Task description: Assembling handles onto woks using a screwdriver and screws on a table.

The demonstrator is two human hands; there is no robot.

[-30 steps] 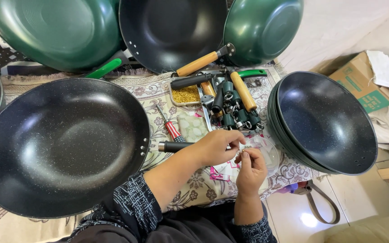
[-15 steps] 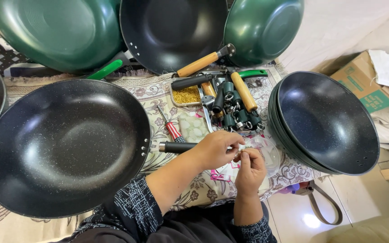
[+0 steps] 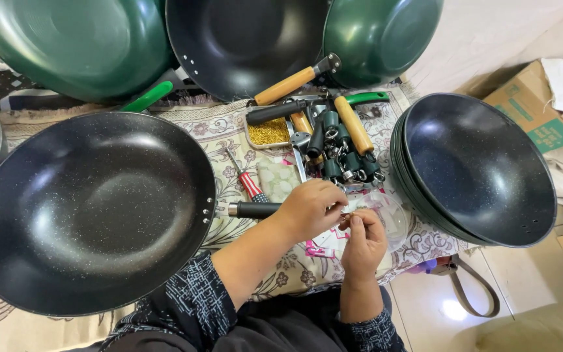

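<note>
Pinching something tiny between the fingertips of both hands, low at the near edge of the patterned cloth [image 3: 229, 133]. Left hand [image 3: 311, 207] curled over from the left, fingers closed toward the right hand [image 3: 361, 240], thumb and forefinger of that one nipped shut on a small bright part [image 3: 346, 210], too small to name, probably a screw or washer. Likely light, hard and slippery, easy to drop into the cloth's pattern; best kept by the fingertips close to its middle, not at an end. Just left of the hands, a black handle [image 3: 254, 209] joined to the large black wok [image 3: 89, 212], lying toward the left edge of the cloth; probably heavy and stiff, speckled coating smooth, safest taken at the handle or rim. Under and beside the hands, pink scraps [image 3: 317, 249] and a clear plastic bag [image 3: 392, 212]. Slightly farther, a red-striped screwdriver [image 3: 249, 184]. Off the right edge, a stack of dark woks [image 3: 480, 166], nested. Farther in, a small tray of yellowish bits [image 3: 268, 132], a heap of loose handles [image 3: 343, 153] in black, green and wood. At the far edge, two green woks [image 3: 73, 42] [image 3: 379, 36] and one black wok [image 3: 242, 39], tilted up. Far right, a cardboard box [image 3: 535, 107] on the floor.
</note>
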